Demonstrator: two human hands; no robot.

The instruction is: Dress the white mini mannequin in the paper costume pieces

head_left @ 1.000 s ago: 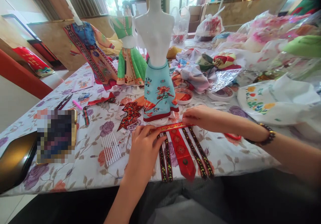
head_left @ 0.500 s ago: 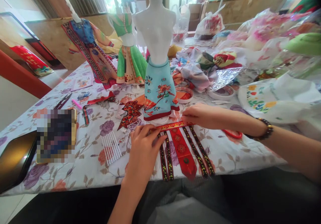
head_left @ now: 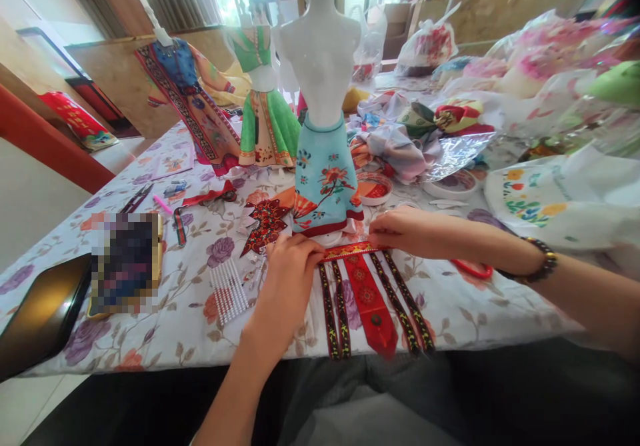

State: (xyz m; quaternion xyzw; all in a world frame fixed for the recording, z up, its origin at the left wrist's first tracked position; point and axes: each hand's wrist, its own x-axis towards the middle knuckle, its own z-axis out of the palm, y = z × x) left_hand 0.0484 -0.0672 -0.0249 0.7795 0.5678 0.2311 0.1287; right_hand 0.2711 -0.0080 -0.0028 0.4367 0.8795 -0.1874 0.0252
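A red patterned band (head_left: 347,251) lies across the floral tablecloth near the table's front edge. From it hang a wide red pointed strip (head_left: 371,309) and several narrow dark ribbons with yellow marks. My left hand (head_left: 293,269) pinches the band's left end. At the right end, the fingers of my right hand (head_left: 393,231) are closed on the band. Just behind the band stands a white mannequin (head_left: 321,59) in a light blue skirt (head_left: 327,173) with flowers and a dark red hem. A red star-shaped patterned piece (head_left: 265,225) is left of the skirt.
Two dressed mannequins stand at the back left. A sheet of pearl beads (head_left: 230,291), a phone (head_left: 125,266) and a dark glossy object (head_left: 47,309) lie left. On the right are red-handled scissors (head_left: 473,269), tape rolls (head_left: 374,188), fabric and a white printed bag (head_left: 540,199).
The whole view has shifted slightly, so things on the table appear further right. My left fingers are drawn closer together at the band's left end. My right hand keeps its hold.
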